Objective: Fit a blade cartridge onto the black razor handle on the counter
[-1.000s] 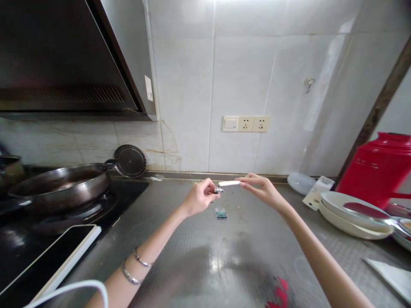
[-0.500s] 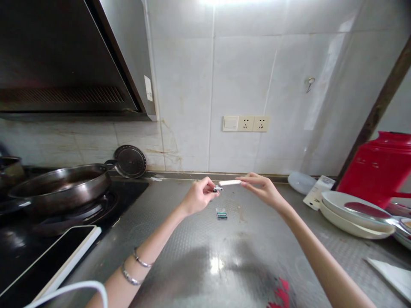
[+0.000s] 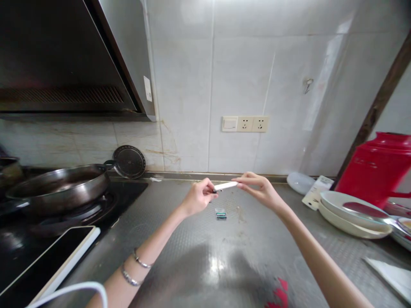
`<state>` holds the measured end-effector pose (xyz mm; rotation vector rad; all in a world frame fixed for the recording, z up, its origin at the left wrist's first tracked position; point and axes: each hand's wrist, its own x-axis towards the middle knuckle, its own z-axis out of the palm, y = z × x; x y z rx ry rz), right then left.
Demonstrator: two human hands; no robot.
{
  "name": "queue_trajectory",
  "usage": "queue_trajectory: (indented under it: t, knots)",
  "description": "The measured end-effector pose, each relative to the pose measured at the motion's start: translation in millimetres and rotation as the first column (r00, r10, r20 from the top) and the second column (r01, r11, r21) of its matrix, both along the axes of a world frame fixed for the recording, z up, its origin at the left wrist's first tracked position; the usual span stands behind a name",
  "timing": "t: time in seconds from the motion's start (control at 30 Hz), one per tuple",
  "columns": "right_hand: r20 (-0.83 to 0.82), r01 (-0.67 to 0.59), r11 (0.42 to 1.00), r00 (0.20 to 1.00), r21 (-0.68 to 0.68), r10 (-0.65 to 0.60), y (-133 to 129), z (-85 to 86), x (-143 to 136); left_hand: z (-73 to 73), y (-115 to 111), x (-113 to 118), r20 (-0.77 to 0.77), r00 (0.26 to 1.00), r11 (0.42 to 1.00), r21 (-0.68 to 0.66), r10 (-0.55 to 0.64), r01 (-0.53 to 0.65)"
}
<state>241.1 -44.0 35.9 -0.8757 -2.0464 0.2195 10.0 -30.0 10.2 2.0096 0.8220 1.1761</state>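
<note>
Above the metal counter (image 3: 180, 256), my left hand (image 3: 198, 199) pinches a small black-and-silver piece (image 3: 215, 191), mostly covered by its fingers. My right hand (image 3: 260, 191) is closed on one end of a slim white handle (image 3: 226, 186). The handle's other end meets or overlaps the small piece at my left fingertips; whether they are joined I cannot tell. On the counter just below lies a small teal-and-black cartridge (image 3: 221, 215), like a razor blade head, with a clear part behind it.
At left, a steel pan (image 3: 64, 188) sits on the stove beside a tablet-like black slab (image 3: 48, 261) and a white cable (image 3: 77, 285). Stacked plates (image 3: 353, 229), a printed card (image 3: 317, 192) and a red thermos (image 3: 375, 171) stand at right. Red scraps (image 3: 281, 295) lie in front.
The white handle has moved slightly left and its left end has dipped, now overlapping the small piece in my left hand. My right hand has moved a little left with it.
</note>
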Motion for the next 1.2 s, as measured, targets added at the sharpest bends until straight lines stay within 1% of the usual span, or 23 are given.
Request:
queue_trajectory:
  t: [0.1, 0.2, 0.3, 0.5, 0.63, 0.77, 0.93, 1.03, 1.13, 1.2]
  knots:
    - [0.024, -0.023, 1.0, 0.999, 0.018, 0.022, -1.6, 0.9, -3.0, 1.6, -1.6, 0.1, -0.001, 1.0, 1.0, 0.017, 0.01, -0.01]
    - [0.012, -0.032, 0.999, 0.999, -0.038, 0.032, 0.0, 1.1, 4.8, 1.4, -0.4, -0.8, 0.013, 1.0, 1.0, 0.007, 0.017, -0.017]
    - [-0.014, -0.016, 0.997, 1.0, -0.077, 0.015, 1.4, 1.4, 11.4, -0.9, 1.7, -0.8, 0.023, 1.0, 1.0, -0.017, 0.012, -0.012]
    - [-0.011, -0.032, 0.998, 0.999, -0.054, 0.032, 1.7, -0.7, 2.1, -2.8, -0.4, 2.2, 0.016, 1.0, 0.999, -0.027, -0.023, 0.024]
    - [-0.032, -0.019, 0.998, 0.999, -0.064, 0.017, 6.2, -3.9, 9.3, -0.5, -0.5, 0.4, 0.033, 0.999, 1.0, -0.023, 0.005, -0.004]
    - [-0.056, 0.02, 0.998, 0.998, -0.053, -0.023, 3.3, -0.4, 11.2, 1.6, -0.1, -1.1, 0.039, 0.999, 0.999, -0.006, 0.034, -0.034]
    - [0.011, -0.04, 0.999, 0.999, -0.026, 0.041, -4.5, 4.3, -1.9, 3.8, -3.6, 0.3, 0.005, 0.999, 0.999, 0.027, 0.038, -0.038]
    - [0.008, -0.038, 0.998, 0.999, -0.047, 0.038, -0.7, 1.3, 2.4, 3.2, -3.3, 0.1, 0.015, 0.999, 0.999, 0.036, 0.039, -0.039]
    - [-0.01, -0.01, 0.997, 1.0, -0.079, 0.009, 3.6, -1.5, 9.8, -0.1, -0.1, -0.1, 0.022, 0.999, 0.999, 0.011, 0.035, -0.035]
    - [-0.014, 0.009, 0.997, 1.0, -0.072, -0.01, 3.3, -1.6, 9.8, -2.9, 2.0, 0.3, 0.023, 0.999, 1.0, -0.004, 0.026, -0.026]
